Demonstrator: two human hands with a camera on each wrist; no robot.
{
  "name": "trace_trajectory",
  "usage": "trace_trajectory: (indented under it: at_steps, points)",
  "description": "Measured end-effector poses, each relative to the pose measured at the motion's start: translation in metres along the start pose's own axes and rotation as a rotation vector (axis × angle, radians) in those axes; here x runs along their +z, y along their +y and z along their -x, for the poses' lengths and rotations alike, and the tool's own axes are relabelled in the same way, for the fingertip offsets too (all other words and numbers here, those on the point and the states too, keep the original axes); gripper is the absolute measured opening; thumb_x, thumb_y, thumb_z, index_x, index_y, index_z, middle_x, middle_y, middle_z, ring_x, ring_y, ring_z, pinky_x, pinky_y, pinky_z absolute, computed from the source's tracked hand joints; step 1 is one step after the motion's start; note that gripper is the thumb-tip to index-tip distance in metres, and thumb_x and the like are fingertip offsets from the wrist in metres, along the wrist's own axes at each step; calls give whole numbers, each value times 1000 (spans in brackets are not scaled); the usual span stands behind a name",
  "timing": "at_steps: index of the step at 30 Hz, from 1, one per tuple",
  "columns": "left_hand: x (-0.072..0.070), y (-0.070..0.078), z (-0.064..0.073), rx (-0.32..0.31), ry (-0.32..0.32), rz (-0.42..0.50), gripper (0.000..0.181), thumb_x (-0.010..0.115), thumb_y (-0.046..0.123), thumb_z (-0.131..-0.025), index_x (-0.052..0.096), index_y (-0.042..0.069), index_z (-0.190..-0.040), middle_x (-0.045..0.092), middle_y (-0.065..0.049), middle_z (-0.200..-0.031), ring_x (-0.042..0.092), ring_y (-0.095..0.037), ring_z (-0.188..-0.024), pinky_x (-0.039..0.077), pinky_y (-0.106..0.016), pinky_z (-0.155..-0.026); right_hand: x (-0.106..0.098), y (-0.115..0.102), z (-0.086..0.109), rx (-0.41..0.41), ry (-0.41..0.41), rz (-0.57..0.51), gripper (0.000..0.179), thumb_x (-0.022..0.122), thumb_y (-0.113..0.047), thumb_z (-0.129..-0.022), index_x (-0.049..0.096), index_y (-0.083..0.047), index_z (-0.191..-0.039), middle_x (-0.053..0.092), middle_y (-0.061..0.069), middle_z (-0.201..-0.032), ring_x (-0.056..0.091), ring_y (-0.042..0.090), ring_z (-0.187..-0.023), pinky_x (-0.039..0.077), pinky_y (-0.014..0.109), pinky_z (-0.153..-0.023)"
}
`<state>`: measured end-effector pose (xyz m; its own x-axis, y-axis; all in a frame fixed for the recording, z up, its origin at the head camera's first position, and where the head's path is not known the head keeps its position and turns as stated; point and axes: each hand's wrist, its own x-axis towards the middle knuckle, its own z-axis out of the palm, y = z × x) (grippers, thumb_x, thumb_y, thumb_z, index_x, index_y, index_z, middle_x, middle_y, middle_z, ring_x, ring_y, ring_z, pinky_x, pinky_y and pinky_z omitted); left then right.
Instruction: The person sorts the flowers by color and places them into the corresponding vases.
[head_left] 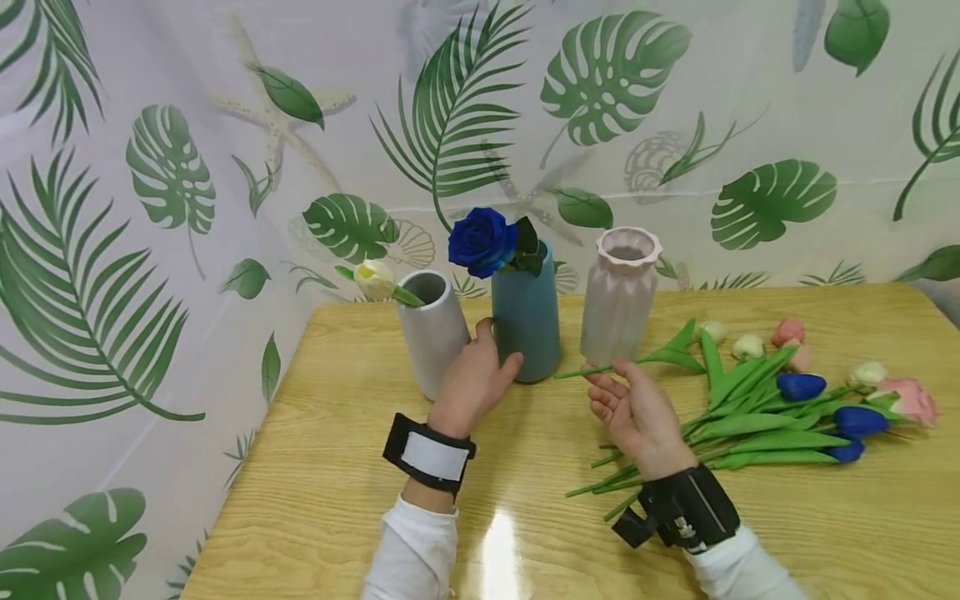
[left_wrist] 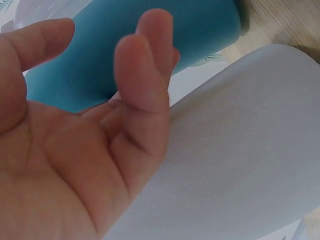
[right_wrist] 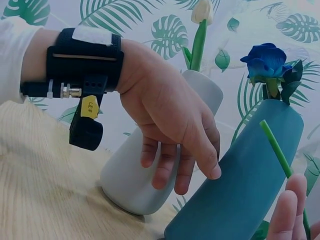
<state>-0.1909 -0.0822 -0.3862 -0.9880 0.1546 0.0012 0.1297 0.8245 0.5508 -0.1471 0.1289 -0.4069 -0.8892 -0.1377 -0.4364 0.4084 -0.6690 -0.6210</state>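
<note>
My right hand [head_left: 645, 417] pinches the green stem of a tulip [head_left: 660, 357] between thumb and fingertips, in front of the pink fluted vase [head_left: 618, 308]. The stem's cut end points left toward the blue vase [head_left: 527, 325]. My left hand [head_left: 472, 379] is between the white vase [head_left: 435, 337] and the blue one, fingers loosely bent and holding nothing; the left wrist view shows its palm beside both. A white tulip [head_left: 375, 279] leans out of the white vase. In the blue vase stands a blue rose [head_left: 482, 242].
A pile of artificial flowers [head_left: 772, 417], with green stems and white, pink and blue heads, lies on the wooden table [head_left: 322, 500] at the right. Behind the table hangs a leaf-printed cloth [head_left: 480, 100]. The three vases stand in a row near the back edge.
</note>
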Motion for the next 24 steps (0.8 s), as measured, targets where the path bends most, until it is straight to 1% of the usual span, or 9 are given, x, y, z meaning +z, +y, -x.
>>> trace_trajectory:
  at_steps: [2, 4, 7, 10, 13, 16, 19, 24]
  points:
    - [0, 0, 0, -1, -1, -1, 67, 57, 33, -101, 29, -3, -150, 66, -27, -118, 71, -33, -90, 57, -42, -70, 0, 1, -1, 0, 8, 2, 56, 33, -27, -109, 5, -25, -158, 65, -1, -94, 61, 8, -68, 51, 19, -64]
    - [-1, 0, 0, -3, -4, 2, 67, 57, 33, -101, 29, -3, -150, 66, -26, -119, 71, -33, -90, 57, -43, -71, 1, 1, -1, -4, 28, 7, 49, 33, -28, -109, 15, -24, -154, 62, -2, -95, 61, 9, -70, 51, 19, -66]
    - [-1, 0, 0, -9, -14, 9, 67, 57, 33, -101, 28, -3, -150, 66, -26, -119, 71, -33, -91, 57, -43, -73, 1, 2, -2, -11, 58, 14, 35, 34, -28, -109, 30, -22, -143, 57, -2, -96, 59, 9, -73, 51, 19, -68]
    - [-1, 0, 0, -15, -14, 12, 67, 57, 32, -101, 28, -3, -150, 66, -26, -119, 71, -33, -92, 57, -44, -73, 0, 3, -2, -24, 69, 47, 26, 35, -28, -108, 34, -22, -134, 53, -3, -96, 58, 8, -74, 50, 18, -69]
    - [-2, 0, 0, -16, -12, 16, 67, 58, 32, -101, 28, -3, -150, 66, -27, -119, 71, -33, -92, 57, -44, -74, -1, 4, -3, -34, 68, 74, 26, 36, -27, -108, 34, -20, -132, 51, -4, -96, 56, 7, -75, 49, 18, -70]
    - [-2, 0, 0, -23, -16, 16, 68, 58, 32, -101, 28, -3, -151, 65, -27, -121, 71, -34, -94, 57, -45, -75, 0, 3, -3, -39, 57, 98, 35, 37, -26, -108, 27, -18, -141, 51, -4, -95, 56, 7, -73, 49, 17, -68]
    - [-1, -1, 0, -25, -20, 19, 68, 57, 33, -101, 28, -3, -151, 65, -27, -122, 70, -34, -96, 57, -45, -77, 0, 3, -3, -47, 43, 121, 49, 37, -26, -108, 16, -17, -151, 52, -4, -94, 55, 6, -71, 49, 17, -67]
    - [0, -2, 0, -23, -14, 31, 68, 57, 32, -100, 28, -3, -151, 64, -27, -123, 70, -34, -97, 57, -45, -78, 0, 3, -3, -45, 22, 151, 57, 36, -25, -109, 6, -18, -157, 55, -5, -92, 56, 5, -69, 49, 16, -66]
